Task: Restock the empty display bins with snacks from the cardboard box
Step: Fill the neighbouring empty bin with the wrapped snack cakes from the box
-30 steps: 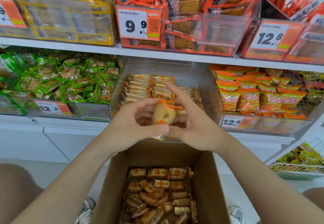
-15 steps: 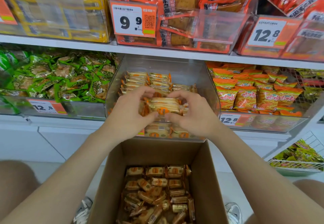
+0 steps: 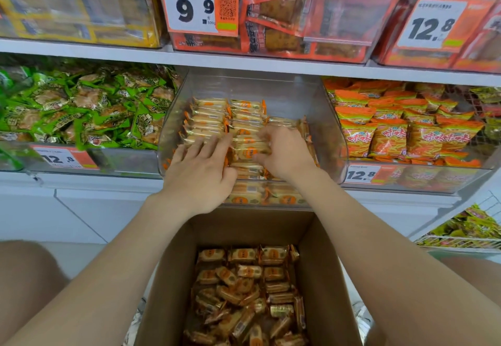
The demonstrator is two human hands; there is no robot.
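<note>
The stack of packets (image 3: 248, 153) is being set into the clear display bin (image 3: 257, 85), at the 6 o'clock end of the rows already standing there. It is going in on edge, probably so that it lines up with those rows and leaves room for more. The left hand (image 3: 200, 172) is lying at the stack's 9 o'clock with its fingers stretched out flat against the wrappers, acting as a stop so the thin packets do not fan out or topple. The right hand (image 3: 284, 153), at 3 o'clock, is bending its fingers over the top of the stack with the thumb underneath, pinching it towards the left hand; its fingertips are blurred. The bin is looking about half filled, with bare wall showing at 12 o'clock.

At the bin's 6 o'clock the cardboard box (image 3: 325, 278) is standing open between the person's arms, close enough for short reaches, and loose snacks (image 3: 244, 291) are lying jumbled in its bottom. At the bin's 9 o'clock green packets (image 3: 89, 107) are filling a neighbouring bin, and at 3 o'clock orange bags (image 3: 393, 134) are filling another above a price tag (image 3: 362, 174).
</note>
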